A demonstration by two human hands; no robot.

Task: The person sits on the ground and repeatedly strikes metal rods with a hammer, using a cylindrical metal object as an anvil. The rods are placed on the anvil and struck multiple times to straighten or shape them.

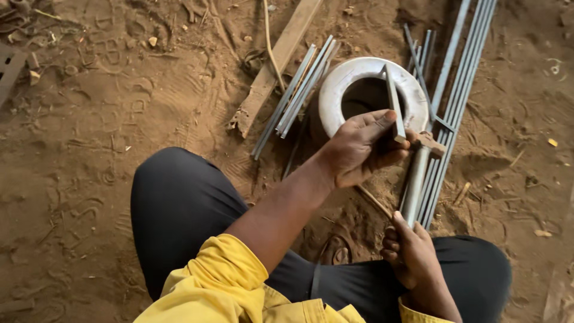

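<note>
Head view, person seated on bare sandy ground (89,149), dark trousers, yellow sleeves.

Landmark: pale grey round metal ring with a dark hollow centre (341,90), lying flat on the ground ahead of the knees.

Left hand (359,149): grip closed around a short flat grey metal strip (393,101). Strip held at its lower end between thumb and fingers; its upper end leans over the ring's hollow, against the far side of the rim. Hand sits at the ring's near edge, partly over it.

Right hand (409,254): grip closed around the lower end of a grey metal hammer handle (415,191). Rusty hammer head (430,143) lies just right of the left hand's fingers, near the lower end of the strip; contact between head and strip cannot be told.

Ring contents: hollow looks dark; nothing seen inside apart from the strip crossing above it.

Left of the ring: bundle of thin grey metal strips (296,90) lying slantwise on the ground, and beyond it a weathered wooden plank (275,66), also slantwise. Right of the ring: long grey metal rods (466,72) in a parallel bundle, running from the top edge down past the hammer handle.
</note>
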